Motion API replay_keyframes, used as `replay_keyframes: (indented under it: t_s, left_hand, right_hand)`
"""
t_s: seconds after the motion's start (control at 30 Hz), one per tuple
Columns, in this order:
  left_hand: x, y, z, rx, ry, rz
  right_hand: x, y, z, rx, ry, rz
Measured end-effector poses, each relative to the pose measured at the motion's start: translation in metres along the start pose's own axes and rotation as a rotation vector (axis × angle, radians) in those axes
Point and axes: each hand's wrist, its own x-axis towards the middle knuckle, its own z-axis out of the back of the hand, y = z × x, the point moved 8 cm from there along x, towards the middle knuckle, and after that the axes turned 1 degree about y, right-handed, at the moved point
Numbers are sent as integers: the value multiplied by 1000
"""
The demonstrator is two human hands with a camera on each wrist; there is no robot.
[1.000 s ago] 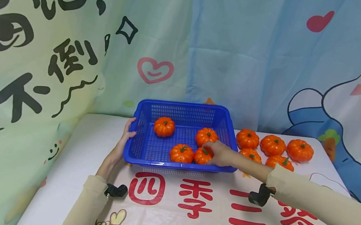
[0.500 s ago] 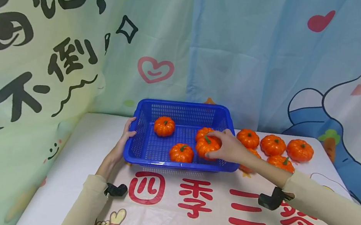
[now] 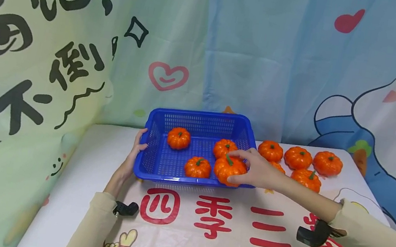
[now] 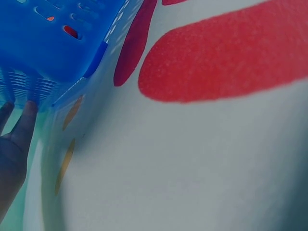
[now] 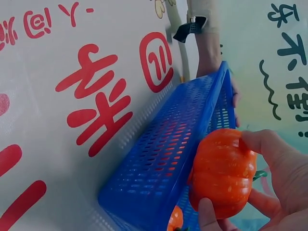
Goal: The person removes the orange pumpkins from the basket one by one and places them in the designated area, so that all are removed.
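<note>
Tabletop (image 3: 96, 149), orange pumpkin (image 3: 228, 170) in right hand (image 3: 261, 171)

Holds both arms out ahead, with the hands well apart. Reaches away from the body with the left arm (image 3: 91, 218), leaning slightly rightward. Extends the fingers of the left hand (image 3: 132, 157) forward, with one digit angled inward. Slants the right arm (image 3: 369, 236) across from the right toward the middle. Turns the right hand (image 3: 261, 171) leftward, with digits spread apart and bent in a rounded grasp.
</note>
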Motion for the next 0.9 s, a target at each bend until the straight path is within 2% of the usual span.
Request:
replay_keyframes:
  t_s: [0.2,0.37,0.6,0.9]
  left_hand:
    - [0,1,-1,-19,3,4]
    - [0,0,0,-21,3,2]
    - [2,1,2,-13,7,1]
    - [1,1,1,-20,15,1]
  right_hand:
    - [-11,0,-4,25,8,-19]
    - [-26,7,-12,66,26,12]
    - [-45,17,-30,129,109,46]
    - [-60,9,-32,148,112,43]
